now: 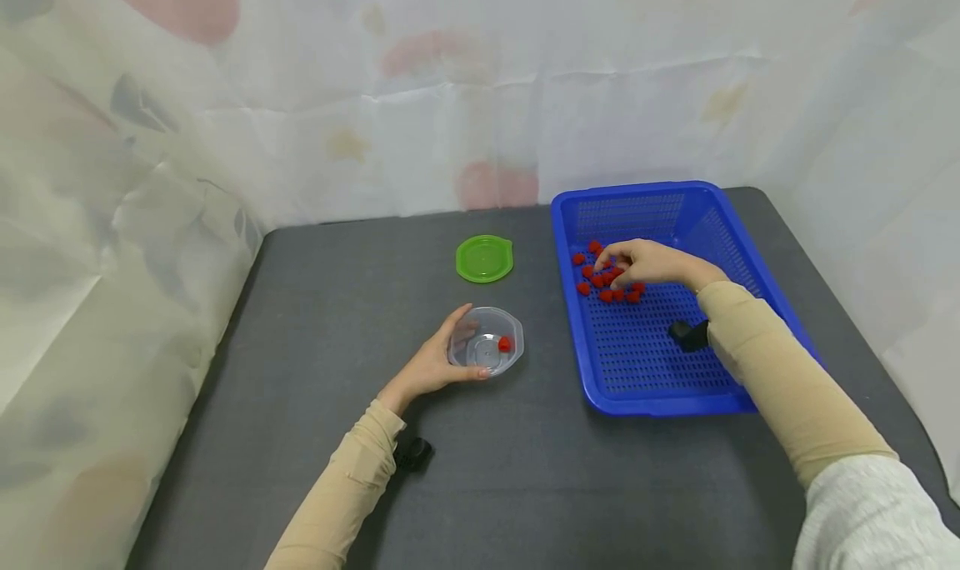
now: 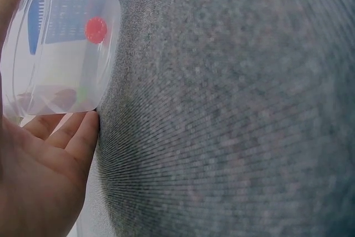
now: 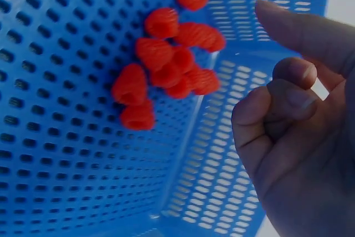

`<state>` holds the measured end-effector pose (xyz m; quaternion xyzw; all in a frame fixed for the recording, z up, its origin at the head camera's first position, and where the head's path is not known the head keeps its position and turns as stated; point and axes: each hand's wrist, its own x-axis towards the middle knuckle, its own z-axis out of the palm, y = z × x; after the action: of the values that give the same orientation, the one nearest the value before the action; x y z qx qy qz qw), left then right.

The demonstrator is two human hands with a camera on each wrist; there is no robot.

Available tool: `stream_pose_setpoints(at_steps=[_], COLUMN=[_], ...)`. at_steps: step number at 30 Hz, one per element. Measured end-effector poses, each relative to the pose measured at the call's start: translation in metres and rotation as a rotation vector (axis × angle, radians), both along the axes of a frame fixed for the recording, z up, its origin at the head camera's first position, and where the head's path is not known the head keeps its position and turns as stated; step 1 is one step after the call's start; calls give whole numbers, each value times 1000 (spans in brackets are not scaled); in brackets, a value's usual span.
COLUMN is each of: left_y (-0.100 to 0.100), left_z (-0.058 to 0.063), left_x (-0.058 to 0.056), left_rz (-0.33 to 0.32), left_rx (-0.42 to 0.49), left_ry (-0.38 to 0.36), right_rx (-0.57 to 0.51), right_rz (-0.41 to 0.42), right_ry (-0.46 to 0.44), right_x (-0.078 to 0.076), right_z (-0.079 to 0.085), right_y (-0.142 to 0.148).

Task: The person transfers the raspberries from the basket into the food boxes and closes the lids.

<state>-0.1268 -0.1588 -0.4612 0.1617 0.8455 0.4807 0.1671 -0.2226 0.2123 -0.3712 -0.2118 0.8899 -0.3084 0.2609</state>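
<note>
My left hand (image 1: 431, 362) grips a clear plastic container (image 1: 472, 355) from its left side, thumb and fingers spread around the wall. One red raspberry (image 1: 506, 344) lies inside; the left wrist view shows the same raspberry (image 2: 96, 30) through the see-through wall, close above the table. Over the blue basket (image 1: 622, 407), my right hand (image 1: 656, 263) hovers at a cluster of red raspberries (image 1: 606, 296). From the right wrist, one finger (image 3: 294, 26) reaches out while the others bend toward the palm, with nothing visible between them. The raspberries (image 3: 155, 54) lie bunched on the perforated floor.
A round green lid (image 1: 484, 258) lies on the dark grey table (image 1: 337, 303) behind the container. The basket's raised walls surround the raspberries at the right. White patterned sheeting (image 1: 450, 120) stands along the table's back and sides.
</note>
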Motion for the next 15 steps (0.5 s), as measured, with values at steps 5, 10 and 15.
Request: stream_pose_setpoints(at_steps=[5, 10, 15], left_y=[6, 9, 4], left_z=[22, 33, 15], left_x=[7, 11, 5], left_rz=[-16, -18, -15], left_rx=[24, 35, 58], left_ry=[-11, -34, -21], right_rx=[23, 11, 37], right_rz=[-28, -34, -24], right_ry=[-17, -64, -62], right_x=[-4, -8, -10], right_z=[-12, -26, -35], right_y=[6, 7, 6])
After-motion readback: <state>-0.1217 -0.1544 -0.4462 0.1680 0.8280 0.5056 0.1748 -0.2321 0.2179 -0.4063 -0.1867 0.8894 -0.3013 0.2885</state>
